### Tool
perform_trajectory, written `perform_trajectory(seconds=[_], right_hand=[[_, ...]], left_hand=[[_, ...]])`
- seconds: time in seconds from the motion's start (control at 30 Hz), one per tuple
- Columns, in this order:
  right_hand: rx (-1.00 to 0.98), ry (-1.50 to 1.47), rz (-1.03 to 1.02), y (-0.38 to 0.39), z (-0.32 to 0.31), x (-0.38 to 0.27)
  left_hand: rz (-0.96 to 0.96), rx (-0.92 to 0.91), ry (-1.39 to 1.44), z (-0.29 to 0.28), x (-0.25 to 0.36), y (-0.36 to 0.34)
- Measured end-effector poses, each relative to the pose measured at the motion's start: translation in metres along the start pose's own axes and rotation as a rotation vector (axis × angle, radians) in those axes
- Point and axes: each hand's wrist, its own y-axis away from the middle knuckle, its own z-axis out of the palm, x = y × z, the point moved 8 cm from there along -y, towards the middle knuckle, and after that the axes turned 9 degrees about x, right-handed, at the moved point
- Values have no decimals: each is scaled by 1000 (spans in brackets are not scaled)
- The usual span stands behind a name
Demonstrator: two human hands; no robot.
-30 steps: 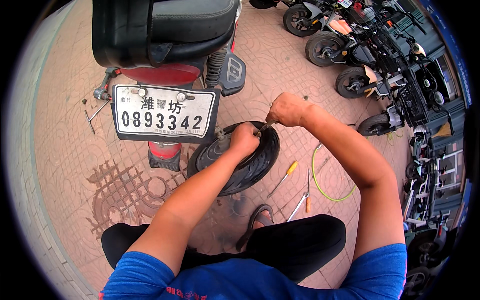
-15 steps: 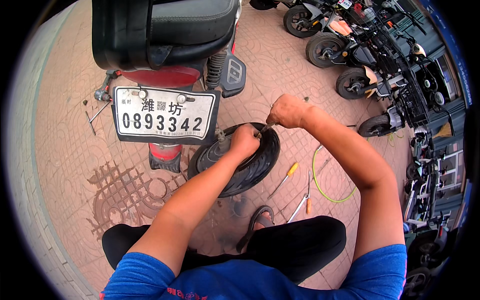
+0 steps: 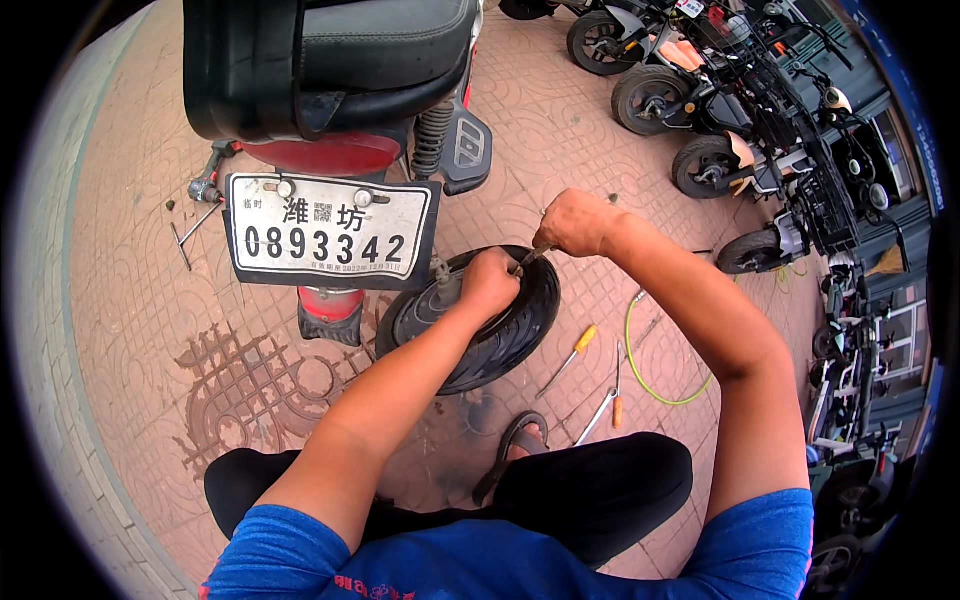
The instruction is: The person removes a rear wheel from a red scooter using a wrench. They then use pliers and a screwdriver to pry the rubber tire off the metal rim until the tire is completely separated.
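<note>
A small black scooter wheel [image 3: 500,335] with its tyre stands just behind a red scooter [image 3: 340,150] with a black seat and a white plate. My left hand [image 3: 488,282] presses on the top of the tyre at the rim. My right hand [image 3: 575,222] is closed around the handle of a thin metal lever [image 3: 533,256]. The lever's tip goes in at the rim, right beside my left hand's fingers.
On the brick paving lie a yellow-handled screwdriver [image 3: 570,357], pliers [image 3: 603,405], a loop of yellow-green hose [image 3: 650,370] and a cross wrench [image 3: 185,238]. Several parked scooters [image 3: 720,110] stand at the upper right. My sandalled foot [image 3: 515,450] is under the wheel.
Both hands stay at the rim of the wheel. The right hand has shifted very slightly with the lever; nothing else has moved.
</note>
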Motion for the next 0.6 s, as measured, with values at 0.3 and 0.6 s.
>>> perform_trajectory(seconds=[0.3,0.6], right_hand=[[26,-6,-9,2,0,-1],[-7,43,0,1,-1,-2]], left_hand=[[23,0,-14,-2,4,1],[32,1,-15,-2,2,0]])
